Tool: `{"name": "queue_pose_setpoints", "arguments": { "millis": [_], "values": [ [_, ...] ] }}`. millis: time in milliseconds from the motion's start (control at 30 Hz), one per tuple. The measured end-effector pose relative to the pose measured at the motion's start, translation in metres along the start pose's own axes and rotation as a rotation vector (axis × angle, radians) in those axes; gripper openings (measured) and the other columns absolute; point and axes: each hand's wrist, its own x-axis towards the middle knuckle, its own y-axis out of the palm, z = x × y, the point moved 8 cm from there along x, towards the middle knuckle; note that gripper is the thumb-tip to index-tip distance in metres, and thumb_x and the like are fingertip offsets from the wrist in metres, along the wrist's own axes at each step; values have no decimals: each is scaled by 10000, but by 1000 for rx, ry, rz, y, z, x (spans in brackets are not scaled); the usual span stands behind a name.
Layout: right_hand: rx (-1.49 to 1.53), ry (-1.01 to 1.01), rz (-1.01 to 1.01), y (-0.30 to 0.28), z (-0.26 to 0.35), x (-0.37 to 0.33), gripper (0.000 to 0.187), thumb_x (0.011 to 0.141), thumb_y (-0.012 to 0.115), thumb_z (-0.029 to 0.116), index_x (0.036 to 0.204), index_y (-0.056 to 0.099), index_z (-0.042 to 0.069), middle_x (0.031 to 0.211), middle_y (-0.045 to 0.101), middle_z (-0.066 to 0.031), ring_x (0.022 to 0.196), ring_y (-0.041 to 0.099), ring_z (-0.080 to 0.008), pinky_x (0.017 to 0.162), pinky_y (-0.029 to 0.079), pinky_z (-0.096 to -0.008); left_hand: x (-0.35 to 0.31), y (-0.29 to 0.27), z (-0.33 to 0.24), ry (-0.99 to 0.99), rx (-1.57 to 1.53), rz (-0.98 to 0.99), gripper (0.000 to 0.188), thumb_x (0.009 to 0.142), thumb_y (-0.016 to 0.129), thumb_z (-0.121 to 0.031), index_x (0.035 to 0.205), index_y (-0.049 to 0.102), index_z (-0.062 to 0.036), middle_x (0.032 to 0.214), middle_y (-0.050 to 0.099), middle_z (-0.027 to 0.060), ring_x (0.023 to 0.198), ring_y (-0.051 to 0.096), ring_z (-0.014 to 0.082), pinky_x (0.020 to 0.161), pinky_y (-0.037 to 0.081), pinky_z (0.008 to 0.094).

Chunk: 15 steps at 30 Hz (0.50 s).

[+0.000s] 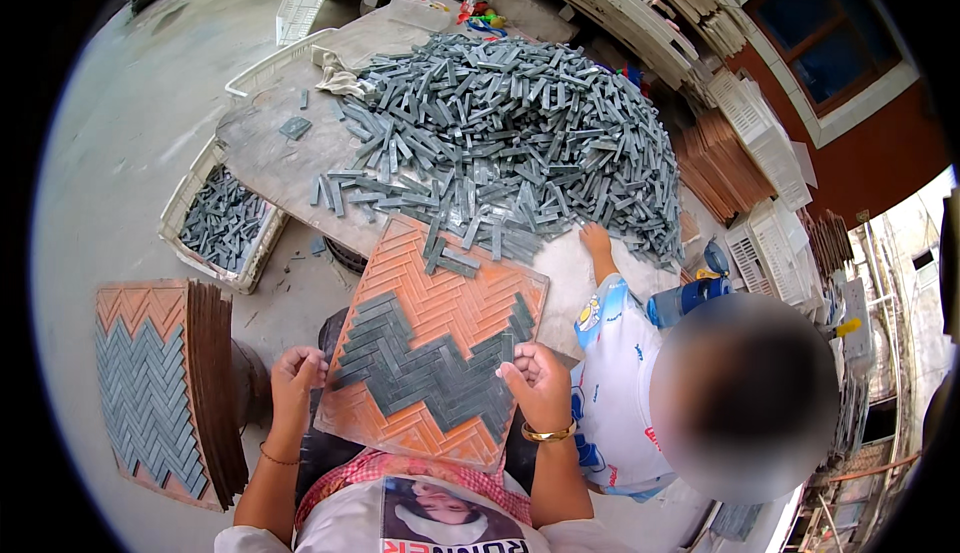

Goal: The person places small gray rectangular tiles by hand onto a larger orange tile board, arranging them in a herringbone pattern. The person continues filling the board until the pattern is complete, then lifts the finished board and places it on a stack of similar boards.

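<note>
- Left of the orange board [470,303]: a stack of boards [212,383], the top one tiled grey; farther off, a white crate [205,266] of tile pieces.
- At the board's left edge: left hand [297,378], fingertips close together; whether they clamp anything, I cannot tell.
- On the board, over the lap: a zigzag band of laid tiles [410,373], with loose tiles [458,261] at its far end.
- Beyond it: the tile pile [520,123].
- Over its right side: right hand [540,388], thumb and finger clamped on a grey tile [507,346]. Laying seems in hand; the next move probably calls for aligning this tile with a groove.
</note>
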Motion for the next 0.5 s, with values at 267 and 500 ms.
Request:
{"name": "queue_pose_setpoints", "arguments": {
  "millis": [267, 500],
  "values": [
    [40, -30, 150, 30, 27, -30, 223, 750, 672, 13, 943, 572, -36, 683, 610, -28, 572, 512, -11, 514, 421, -168, -38, 171, -52, 13, -23, 492, 115, 839, 615, -104, 892, 587, -6, 738, 571, 5, 664, 528, 56, 560, 423, 193],
    [-31, -63, 213, 39, 30, -37, 203, 749, 666, 15, 928, 577, -25, 675, 583, -2, 564, 481, 3, 510, 411, -159, -40, 188, -47, 66, 185, 491, 160, 845, 619, -151, 793, 602, 0, 606, 514, -13, 553, 477, 36, 467, 378, 199]
  ]
}}
